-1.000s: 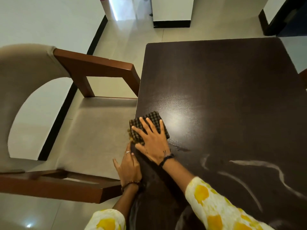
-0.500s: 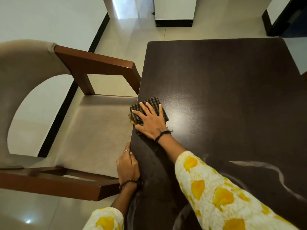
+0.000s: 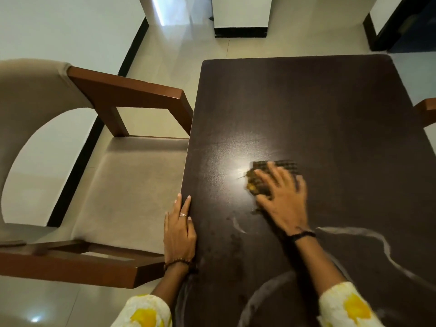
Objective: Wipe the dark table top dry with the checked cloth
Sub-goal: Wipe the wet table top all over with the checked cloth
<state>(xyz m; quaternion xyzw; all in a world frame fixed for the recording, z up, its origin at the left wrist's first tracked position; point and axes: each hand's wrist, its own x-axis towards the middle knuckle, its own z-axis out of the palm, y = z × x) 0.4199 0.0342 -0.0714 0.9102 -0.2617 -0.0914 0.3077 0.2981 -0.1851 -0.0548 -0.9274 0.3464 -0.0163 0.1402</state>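
Her right hand, fingers spread flat, presses the checked cloth mid-worktop, well inboard of the chair; I'd fear it skipping the pale wet streaks nearer her.

The worktop is a very dark brown, almost black, with pale grey-white curving streaks near its close edge. The cloth is checked in dark brown and a lighter tan, with a yellowish patch at its left side. The chair has beige upholstery and reddish-brown wooden arms. The sleeves are white with large yellow spots. A black band circles the right wrist; brown beads circle the left, and a silver ring sits on a left finger. The floor is glossy cream tile, and the wall is white with a black skirting.
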